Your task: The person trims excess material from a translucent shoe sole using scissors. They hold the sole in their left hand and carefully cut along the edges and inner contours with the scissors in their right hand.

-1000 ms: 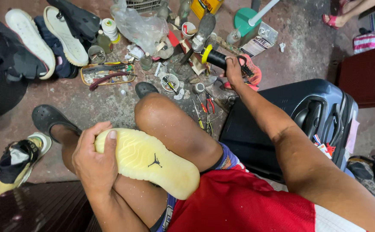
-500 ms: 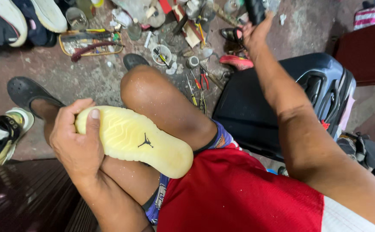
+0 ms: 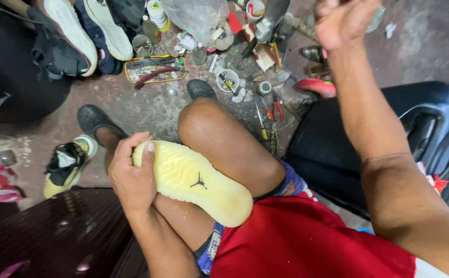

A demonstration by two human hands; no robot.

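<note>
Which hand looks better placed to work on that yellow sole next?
Probably the right hand: it is raised and free of the yellow sole, while the left hand grips the sole's end against the leg.

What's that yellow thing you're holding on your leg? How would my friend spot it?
Start at the bare knee in the middle. Lying across the thigh below it, gripped at one end by the left hand, is a pale yellow shoe sole. Unlike the whole shoes around, it is flat, wavy-ridged, with a small black figure in the middle.
</note>
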